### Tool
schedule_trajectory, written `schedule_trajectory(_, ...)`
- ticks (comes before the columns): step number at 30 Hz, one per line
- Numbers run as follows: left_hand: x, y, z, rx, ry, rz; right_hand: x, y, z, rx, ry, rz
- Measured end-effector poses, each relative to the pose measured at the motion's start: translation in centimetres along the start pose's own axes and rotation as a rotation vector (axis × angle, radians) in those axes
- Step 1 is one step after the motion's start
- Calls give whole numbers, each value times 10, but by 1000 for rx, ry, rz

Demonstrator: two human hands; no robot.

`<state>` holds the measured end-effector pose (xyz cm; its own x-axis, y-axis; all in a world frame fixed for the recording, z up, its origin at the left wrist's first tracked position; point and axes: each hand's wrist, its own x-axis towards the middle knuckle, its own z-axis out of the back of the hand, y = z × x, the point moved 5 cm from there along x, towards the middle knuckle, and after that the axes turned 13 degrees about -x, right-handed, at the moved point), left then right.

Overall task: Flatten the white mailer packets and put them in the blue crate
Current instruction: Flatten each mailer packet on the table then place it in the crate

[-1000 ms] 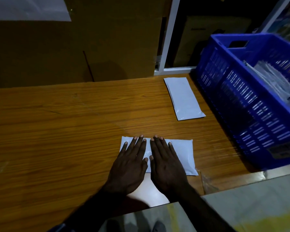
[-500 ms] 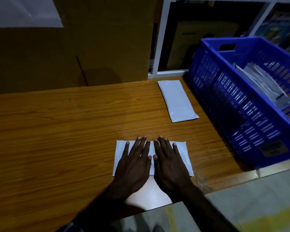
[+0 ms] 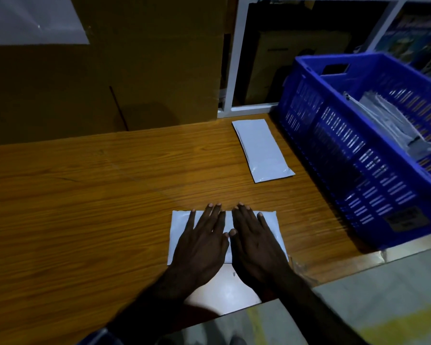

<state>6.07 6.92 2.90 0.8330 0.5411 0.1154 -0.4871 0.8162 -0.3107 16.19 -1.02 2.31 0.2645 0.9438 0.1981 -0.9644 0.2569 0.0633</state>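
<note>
While both flat hands, left hand (image 3: 199, 242) and right hand (image 3: 256, 242), pressed the white mailer packet (image 3: 182, 225) near the table (image 3: 85, 195) edge (blue crate (image 3: 358, 155) alongside), uneven pressure risked sliding it off.

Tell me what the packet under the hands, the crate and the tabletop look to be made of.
Packet: thin white plastic film, it seems; smooth and slightly glossy, lying flat under the pressing left hand and right hand.
Blue crate: moulded rigid plastic, with slotted walls and a cut-out handle.
Tabletop: printed wood-grain laminate, probably, with a faint sheen; solid wood cannot be ruled out.
</note>
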Motion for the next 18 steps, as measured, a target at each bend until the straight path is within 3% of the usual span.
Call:
schedule_trajectory(2, 4, -11, 3, -21, -24, -35, -1, -7, 5, -29, -52, -45)
schedule_trajectory(14, 14, -24, -10, 7, 5, -110, -5, -22, 0, 22, 36, -127)
schedule_trajectory(18, 21, -33, -13, -17, -21, -149, -3, -38, 4, 23, -16, -251)
